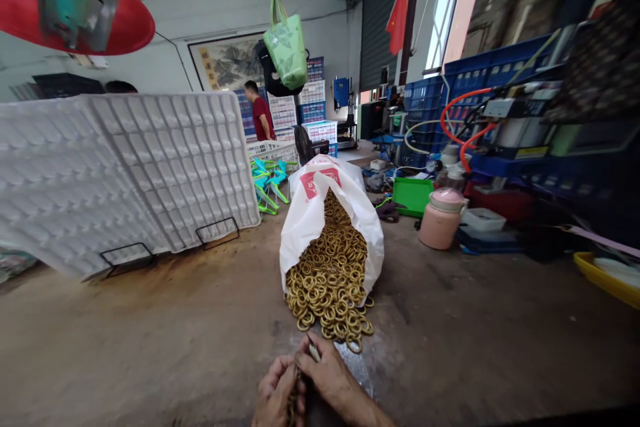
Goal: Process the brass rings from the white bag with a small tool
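Observation:
At the bottom centre my left hand [280,390] is closed around a few brass-coloured rings [292,407], partly hidden by its fingers. Close against it, my right hand [327,373] pinches a small pointed tool [313,349] with a dark tip and a pale body; its exact kind does not show. Just beyond both hands, a heap of brass-coloured rings [330,273] spills onto the table from the open mouth of a white plastic bag [367,233] with red print. Some loose rings lie near my right hand.
White moulded trays [190,160] stand upright at the left in wire holders. A red lamp shade [135,20] hangs upper left. On the right are a pink jug [440,220], a green tray [413,195], a yellow tray [607,283] and a machine with orange hoses. A person [263,117] stands far back.

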Available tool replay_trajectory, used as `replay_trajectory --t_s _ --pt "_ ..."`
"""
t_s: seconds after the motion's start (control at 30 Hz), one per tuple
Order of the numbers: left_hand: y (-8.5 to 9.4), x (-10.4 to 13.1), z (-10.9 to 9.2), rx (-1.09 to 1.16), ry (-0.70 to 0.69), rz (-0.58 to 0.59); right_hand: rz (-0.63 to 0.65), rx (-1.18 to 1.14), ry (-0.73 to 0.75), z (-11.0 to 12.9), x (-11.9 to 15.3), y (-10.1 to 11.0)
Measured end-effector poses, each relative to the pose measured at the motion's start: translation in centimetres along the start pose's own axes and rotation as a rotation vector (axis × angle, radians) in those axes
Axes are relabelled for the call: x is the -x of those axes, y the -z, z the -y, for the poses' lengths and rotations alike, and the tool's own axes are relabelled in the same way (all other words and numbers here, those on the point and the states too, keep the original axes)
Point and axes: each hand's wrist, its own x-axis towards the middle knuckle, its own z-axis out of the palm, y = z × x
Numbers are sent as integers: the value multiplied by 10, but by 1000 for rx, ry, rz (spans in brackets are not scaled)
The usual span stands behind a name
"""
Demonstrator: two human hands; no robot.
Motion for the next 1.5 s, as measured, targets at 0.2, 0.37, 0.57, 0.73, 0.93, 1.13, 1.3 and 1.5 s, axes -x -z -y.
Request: replay_trajectory --t_s 0.2,0.37,0.57,0.73,0.93,1.13,1.3,1.5 --pt "-4 1 0 -17 -12 18 2 -58 2 5 3 3" --pt "-2 -1 3 -7 -8 23 -10 -81 -14 -1 3 4" --pt "-6 2 -1 23 -39 70 5 -167 5 -7 1 5" --pt "-16 19 -15 75 -76 63 34 -187 -47 0 4 9" --pt "-17 27 -22 101 -71 79 80 -254 -102 4 9 10" --pt "-15 26 -19 108 -61 56 39 -247 -65 6 11 9" --pt "-12 26 -17 56 -80 42 -2 -176 -31 9 12 9" --pt "-12 27 -17 43 -79 16 -15 -109 16 11 13 9"
